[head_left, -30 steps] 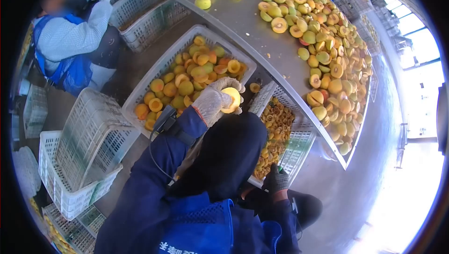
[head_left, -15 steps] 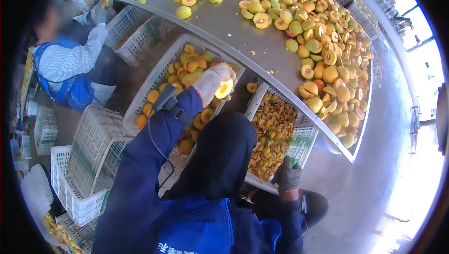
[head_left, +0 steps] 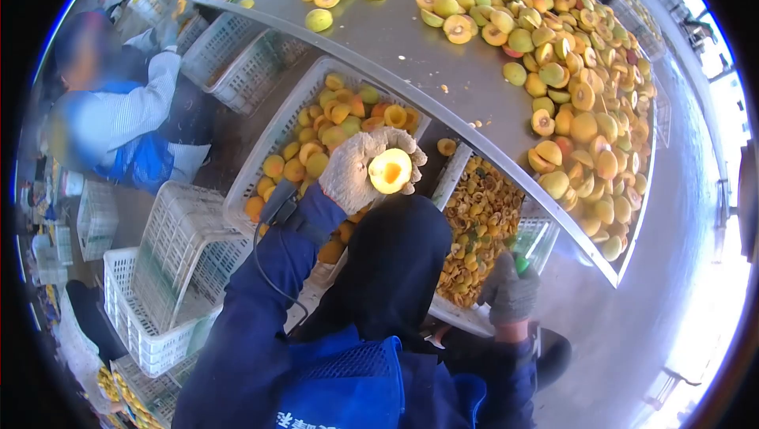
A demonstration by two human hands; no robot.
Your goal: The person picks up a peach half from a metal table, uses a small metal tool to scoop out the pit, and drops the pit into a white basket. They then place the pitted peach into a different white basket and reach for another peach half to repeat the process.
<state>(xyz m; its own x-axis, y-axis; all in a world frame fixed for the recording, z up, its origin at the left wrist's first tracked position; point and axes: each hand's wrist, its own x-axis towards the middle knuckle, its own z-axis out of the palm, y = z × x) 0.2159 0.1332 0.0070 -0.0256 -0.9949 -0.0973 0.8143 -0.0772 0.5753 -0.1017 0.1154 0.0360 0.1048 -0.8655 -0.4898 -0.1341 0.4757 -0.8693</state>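
My left hand (head_left: pixel 352 170), in a pale knit glove, is closed around a yellow peach half (head_left: pixel 390 171), its hollowed cut face turned up. It is above a white crate (head_left: pixel 237 192) holding many peach halves. My right hand (head_left: pixel 506 291), in a grey glove, grips a small tool with a green handle (head_left: pixel 521 264); a thin metal end points up from it, partly blurred. That hand is beside a second white crate (head_left: pixel 455 180) filled with brown-orange pits and scraps (head_left: pixel 478 231).
A metal table (head_left: pixel 443 81) slopes across the top, with a large heap of halved peaches (head_left: pixel 585 124) at its right. Stacked white crates (head_left: pixel 150 302) stand at the left. A co-worker in a blue apron (head_left: pixel 134 128) sits at the far left.
My left hand has turned its palm upward and now shows the peach half's cut face more fully. The right hand's tool tilts up more. The whole view has shifted slightly.
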